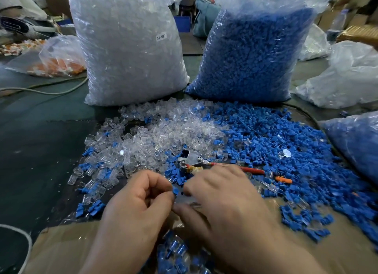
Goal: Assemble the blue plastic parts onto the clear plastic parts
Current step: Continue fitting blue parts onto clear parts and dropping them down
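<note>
My left hand (141, 198) is curled and pinches a small blue plastic part (176, 190) at its fingertips. My right hand (223, 194) lies just right of it, blurred, fingers bent down over the table near that part; what it holds is hidden. A heap of clear plastic parts (163, 134) spreads ahead at centre. To its right spreads a heap of blue plastic parts (286, 142). Joined blue-and-clear pieces (176, 251) lie between my wrists at the bottom.
A tall bag of clear parts (131, 48) and a bag of blue parts (251, 54) stand behind the heaps. A metal tool with red handles (196, 161) lies just beyond my hands. Another blue bag (356, 138) sits right. An orange part (283, 179) lies nearby.
</note>
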`<state>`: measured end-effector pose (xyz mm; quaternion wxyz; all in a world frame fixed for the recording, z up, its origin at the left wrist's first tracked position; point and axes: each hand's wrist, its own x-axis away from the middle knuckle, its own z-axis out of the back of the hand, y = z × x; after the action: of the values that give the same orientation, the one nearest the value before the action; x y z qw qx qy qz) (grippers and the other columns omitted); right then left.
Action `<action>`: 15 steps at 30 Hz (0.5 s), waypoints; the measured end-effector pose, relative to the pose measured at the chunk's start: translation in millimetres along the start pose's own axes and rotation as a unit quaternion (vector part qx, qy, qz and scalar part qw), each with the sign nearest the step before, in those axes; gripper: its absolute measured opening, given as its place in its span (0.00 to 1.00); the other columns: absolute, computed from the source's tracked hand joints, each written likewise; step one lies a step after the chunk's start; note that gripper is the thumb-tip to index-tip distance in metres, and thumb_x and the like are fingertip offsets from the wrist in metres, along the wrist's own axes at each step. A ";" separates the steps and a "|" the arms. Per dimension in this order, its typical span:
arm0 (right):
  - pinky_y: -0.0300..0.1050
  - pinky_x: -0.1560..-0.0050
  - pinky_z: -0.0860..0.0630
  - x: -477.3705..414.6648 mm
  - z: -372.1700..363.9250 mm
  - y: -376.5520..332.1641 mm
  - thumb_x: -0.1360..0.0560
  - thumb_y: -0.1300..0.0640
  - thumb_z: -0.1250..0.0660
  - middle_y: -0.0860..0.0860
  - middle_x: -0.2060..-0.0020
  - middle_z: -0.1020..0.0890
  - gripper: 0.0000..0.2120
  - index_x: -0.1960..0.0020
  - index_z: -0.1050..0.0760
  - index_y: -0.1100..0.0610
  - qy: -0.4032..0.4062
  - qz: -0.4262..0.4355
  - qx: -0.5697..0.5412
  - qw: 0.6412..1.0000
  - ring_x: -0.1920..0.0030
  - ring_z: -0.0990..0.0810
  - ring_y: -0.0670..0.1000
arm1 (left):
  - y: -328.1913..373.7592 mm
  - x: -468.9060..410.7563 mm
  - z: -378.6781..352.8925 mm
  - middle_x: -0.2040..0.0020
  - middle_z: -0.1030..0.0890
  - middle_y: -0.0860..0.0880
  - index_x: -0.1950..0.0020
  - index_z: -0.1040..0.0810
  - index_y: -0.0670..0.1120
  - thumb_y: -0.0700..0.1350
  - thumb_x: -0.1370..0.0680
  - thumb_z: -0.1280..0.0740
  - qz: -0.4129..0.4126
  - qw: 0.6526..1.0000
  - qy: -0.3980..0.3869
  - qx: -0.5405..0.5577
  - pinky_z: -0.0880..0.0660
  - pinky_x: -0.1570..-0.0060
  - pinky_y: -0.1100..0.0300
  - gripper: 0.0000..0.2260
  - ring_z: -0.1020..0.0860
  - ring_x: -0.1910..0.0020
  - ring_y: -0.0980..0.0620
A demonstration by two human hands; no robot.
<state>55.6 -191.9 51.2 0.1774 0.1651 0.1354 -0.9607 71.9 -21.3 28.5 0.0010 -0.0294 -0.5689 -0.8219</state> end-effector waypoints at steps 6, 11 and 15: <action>0.49 0.59 0.24 0.7 -2.2 -3.7 0.20 0.46 0.48 0.44 0.65 0.23 0.16 0.59 0.25 0.49 -0.012 0.007 0.020 1.000 0.63 0.24 0.49 | 4.2 5.2 1.3 0.66 0.17 0.53 0.54 0.20 0.61 0.52 0.30 0.31 -0.069 0.997 0.013 -0.035 0.18 0.66 0.50 0.07 0.19 0.69 0.52; 0.48 0.65 0.28 0.8 -3.7 -0.8 0.22 0.49 0.43 0.47 0.69 0.27 0.13 0.62 0.28 0.52 0.032 0.020 -0.003 0.999 0.68 0.29 0.50 | 10.7 7.0 4.6 0.64 0.17 0.55 0.54 0.19 0.62 0.65 0.33 0.36 -0.099 0.995 -0.002 -0.014 0.23 0.65 0.66 0.14 0.20 0.67 0.57; 0.46 0.65 0.31 -0.5 -1.8 -4.6 0.23 0.51 0.41 0.48 0.69 0.27 0.13 0.63 0.27 0.54 0.054 0.050 -0.028 0.997 0.67 0.30 0.50 | 10.1 1.5 10.8 0.72 0.23 0.51 0.58 0.20 0.53 0.68 0.33 0.38 -0.043 0.997 -0.069 0.008 0.30 0.75 0.63 0.20 0.27 0.75 0.55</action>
<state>54.8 -187.1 50.7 0.2224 0.2181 0.1629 -0.9362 71.2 -14.7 41.8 -0.0734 -0.0617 -0.5745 -0.8128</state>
